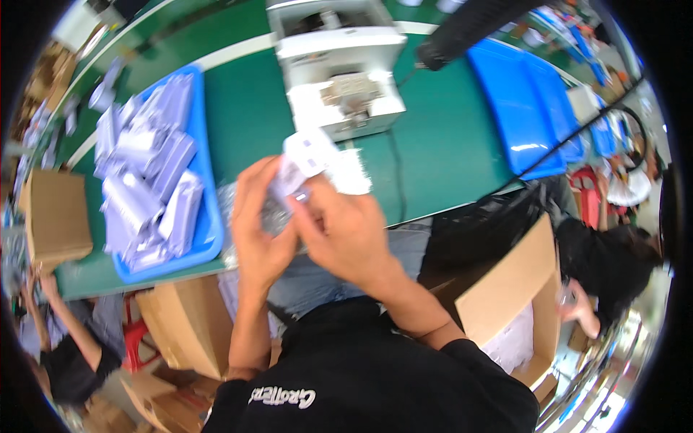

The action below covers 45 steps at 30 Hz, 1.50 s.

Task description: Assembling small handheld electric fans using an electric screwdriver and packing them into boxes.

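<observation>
Both my hands are together over the table's near edge. A white plastic part (309, 151) with small rectangular openings sticks up between them; its kind is blurred. My left hand (258, 216) is closed around the part's left side. Against its lower end, my right hand (354, 227) has thumb and fingers closed, and a small shiny bit shows at the fingertips. Crumpled clear plastic film (273, 216) shows behind and between the hands. Just beyond the part lies a bright white sheet or pad (352, 173), in front of a white bench machine (343, 61) with a metal fixture (354, 94).
At left, a blue tray (209, 216) holds many pale lavender plastic housings (141, 195). Blue trays (516, 108) lie at right. A dark arm (469, 32) hangs overhead. Cardboard boxes (58, 216) and an open carton (512, 289) surround me; people (606, 267) work on both sides.
</observation>
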Available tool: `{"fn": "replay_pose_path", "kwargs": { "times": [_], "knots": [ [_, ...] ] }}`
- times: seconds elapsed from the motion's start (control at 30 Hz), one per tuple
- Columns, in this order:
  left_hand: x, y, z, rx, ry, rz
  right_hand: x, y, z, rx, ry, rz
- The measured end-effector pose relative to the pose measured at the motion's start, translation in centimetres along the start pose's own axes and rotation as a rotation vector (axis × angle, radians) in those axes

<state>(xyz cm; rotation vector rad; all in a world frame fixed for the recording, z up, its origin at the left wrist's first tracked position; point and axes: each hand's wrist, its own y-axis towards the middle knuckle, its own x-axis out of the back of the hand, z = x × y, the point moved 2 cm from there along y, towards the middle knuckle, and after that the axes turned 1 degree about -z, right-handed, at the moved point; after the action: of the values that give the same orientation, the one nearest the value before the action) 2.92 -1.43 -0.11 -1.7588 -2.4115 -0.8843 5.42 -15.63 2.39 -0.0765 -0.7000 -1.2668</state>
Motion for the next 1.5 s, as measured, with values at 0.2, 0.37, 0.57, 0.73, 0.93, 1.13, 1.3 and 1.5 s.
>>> {"fn": "replay_pose_path", "kwargs": {
  "times": [0.2,0.37,0.57,0.73,0.93,1.13,1.3,1.5],
  "knots": [
    [0.3,-0.6,1.4,0.086,-0.113,0.012,0.8,-0.9,-0.6,0.137,0.316,-0.241],
    [1.1,-0.4,1.3,0.05,-0.173,0.056,1.6,-1.8,-3.7,0.378,0.214,-0.118],
    [1.3,-1.1,1.1,0.105,0.011,0.034,5.1,-0.8,-2.3,0.427,0.293,-0.127],
    [-0.3,0.8,-1.0,-0.031,0.003,0.073,11.2,5.5,-1.6,0.343,0.158,-0.892],
    [0.4,0.5,-1.1,-0.015,0.008,0.1,16.3,13.2,-1.6,0.388,0.511,-0.483],
    [-0.1,0.5,-0.9,-0.019,-0.057,0.165,14.7,11.6,-0.3,0.578,0.819,0.083],
    [0.2,-0.1,-0.6,0.018,-0.037,0.2,12.5,9.7,1.4,0.505,1.124,0.216],
    [-0.2,0.1,-0.5,-0.014,-0.085,0.2,14.3,11.1,3.3,0.609,0.904,0.015]
  ]
}}
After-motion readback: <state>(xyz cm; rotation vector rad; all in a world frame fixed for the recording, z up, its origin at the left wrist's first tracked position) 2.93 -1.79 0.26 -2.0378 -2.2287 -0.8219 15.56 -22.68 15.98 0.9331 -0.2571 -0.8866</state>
